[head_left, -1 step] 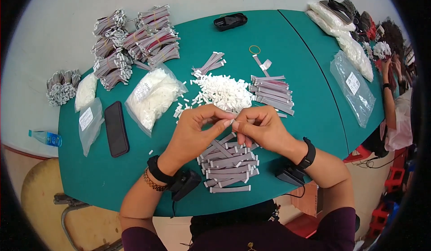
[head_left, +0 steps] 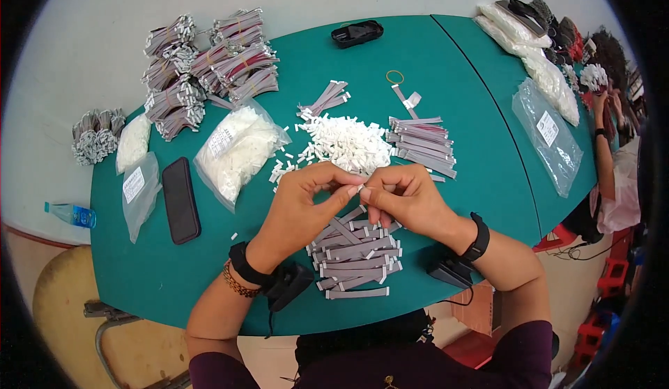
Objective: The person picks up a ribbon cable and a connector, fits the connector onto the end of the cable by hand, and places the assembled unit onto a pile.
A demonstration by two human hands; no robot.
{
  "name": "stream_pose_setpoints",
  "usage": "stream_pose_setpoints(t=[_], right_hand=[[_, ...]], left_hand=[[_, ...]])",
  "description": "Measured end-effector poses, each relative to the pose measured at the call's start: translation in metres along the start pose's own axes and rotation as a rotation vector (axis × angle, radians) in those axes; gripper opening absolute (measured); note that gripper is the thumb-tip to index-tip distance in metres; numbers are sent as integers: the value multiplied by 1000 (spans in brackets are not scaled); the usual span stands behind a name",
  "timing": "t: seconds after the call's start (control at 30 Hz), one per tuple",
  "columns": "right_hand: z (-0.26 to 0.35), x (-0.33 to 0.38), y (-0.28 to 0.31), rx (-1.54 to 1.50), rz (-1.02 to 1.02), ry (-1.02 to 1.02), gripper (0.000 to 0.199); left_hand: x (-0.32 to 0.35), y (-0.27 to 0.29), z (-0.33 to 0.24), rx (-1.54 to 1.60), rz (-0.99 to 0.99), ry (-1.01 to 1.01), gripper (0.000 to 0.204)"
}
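Observation:
Both hands meet above the middle of the table. My left hand [head_left: 313,190] and my right hand [head_left: 408,194] pinch thumb against forefinger, tips touching, on a small white piece [head_left: 360,188]. Fingers cover most of it, so its exact kind cannot be made out. Just beyond them spreads a heap of small white plastic connector housings [head_left: 345,142]. Below the hands lies a loose pile of short grey ribbon cables [head_left: 359,253] with white ends. Another stack of grey ribbon cables [head_left: 421,142] is to the right of the heap, and a few cables [head_left: 324,100] lie behind it.
Banded cable bundles [head_left: 209,68] are piled at the back left. A bag of white pieces [head_left: 237,152], a dark phone [head_left: 181,201] and a bottle [head_left: 70,213] are at left. A black case [head_left: 357,34] stands behind; an empty clear bag [head_left: 548,135] and another person's arm [head_left: 605,152] are at right.

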State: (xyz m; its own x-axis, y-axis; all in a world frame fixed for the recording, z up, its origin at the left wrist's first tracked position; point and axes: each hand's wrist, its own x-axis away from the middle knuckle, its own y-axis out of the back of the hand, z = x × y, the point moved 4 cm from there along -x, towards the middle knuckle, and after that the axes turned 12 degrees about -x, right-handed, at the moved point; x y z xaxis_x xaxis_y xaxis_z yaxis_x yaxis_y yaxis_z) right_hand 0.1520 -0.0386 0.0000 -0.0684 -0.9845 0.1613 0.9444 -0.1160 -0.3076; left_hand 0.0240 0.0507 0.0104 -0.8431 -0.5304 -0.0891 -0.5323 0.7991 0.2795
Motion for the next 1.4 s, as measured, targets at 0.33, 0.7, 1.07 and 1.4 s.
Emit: stream_pose_setpoints(t=[0.33,0.7,1.07,1.4], right_hand=[[6,1,-1,34,21,51,18],[8,-1,1,43,19,100,19],[4,-1,1,3,47,53,17],[6,-2,-4,-18,104,-48,17]], left_hand=[[3,-1,-4,-34,-60,6,14],[0,-3,-8,145,-22,38,18],[-1,-3,0,-23,118,88,21],[0,-3,1,-61,118,15,23]])
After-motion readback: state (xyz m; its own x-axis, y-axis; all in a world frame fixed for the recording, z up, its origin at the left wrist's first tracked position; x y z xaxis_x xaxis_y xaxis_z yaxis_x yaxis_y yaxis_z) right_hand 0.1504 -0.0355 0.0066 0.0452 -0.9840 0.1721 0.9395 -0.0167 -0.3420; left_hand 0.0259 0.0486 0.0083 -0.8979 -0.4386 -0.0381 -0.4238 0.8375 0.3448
